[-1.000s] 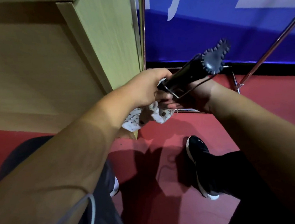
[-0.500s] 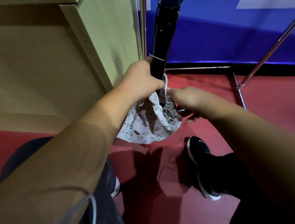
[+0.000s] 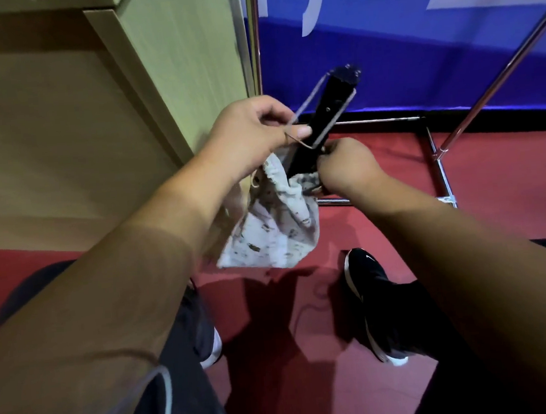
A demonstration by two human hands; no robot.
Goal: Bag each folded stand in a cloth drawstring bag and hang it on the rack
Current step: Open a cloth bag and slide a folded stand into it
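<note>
Fingers (image 3: 274,112) of the left hand (image 3: 249,133) were curled, pinching the mouth of the cloth bag (image 3: 276,229) along with a thin loop, cord or wire, hard to tell. The right hand (image 3: 348,165) gripped the mouth's other side, against the black stand (image 3: 329,114). Only the stand's lower end sat inside; the rest stuck out, tilted, above the red floor (image 3: 311,383). Pushing it in, drawing the cord and hanging it on the metal rack (image 3: 439,164) seemingly remained.

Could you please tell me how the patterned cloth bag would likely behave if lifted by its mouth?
Probably floppy: the cloth bag sags in creases below the left hand. Likely light, as the fabric looks thin. The stiff black stand sticking out could tip it sideways.
</note>
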